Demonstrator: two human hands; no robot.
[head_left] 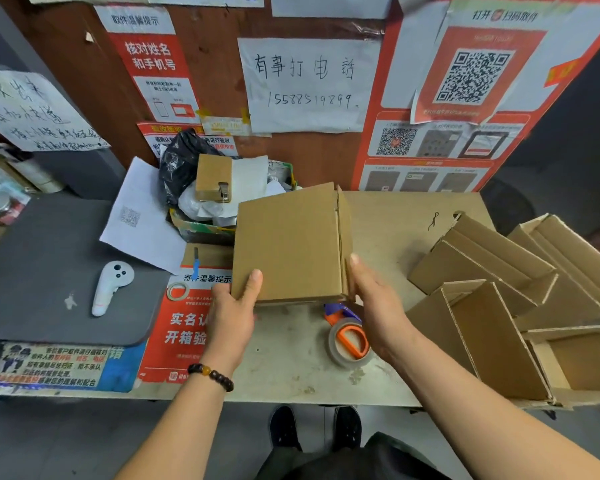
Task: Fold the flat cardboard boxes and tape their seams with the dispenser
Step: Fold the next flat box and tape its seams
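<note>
Two bare forearms are reaching up from the bottom edge, above a pair of dark shoes (314,427) standing on the grey floor. A beaded bracelet (211,375) is circling the left wrist.

Beyond them a pale, scuffed table (284,362) is running across the view. Red and blue printed notices (184,327) are lying on its left part, next to a dark grey mat (49,271) carrying a white handheld controller (111,285). A small tape roll (177,291) is sitting on the red notice. At the back, a cluttered carton of bags and papers (215,202) is standing against a brown wall covered with posters, QR codes and a handwritten sheet (307,84).

The cardboard box (288,244) is being held over the middle of the table, plain brown, with its broad face toward the camera and a narrow flap edge showing along its right side. The left hand (231,317) is gripping its lower left corner, thumb on the face. The right hand (378,306) is grasping its lower right edge, thumb pressed along the flap. Just below, the tape dispenser (349,336), orange-handled with a clear roll, is resting on the table. To the right, a pile of cardboard boxes (520,299) is lying overlapped.
</note>
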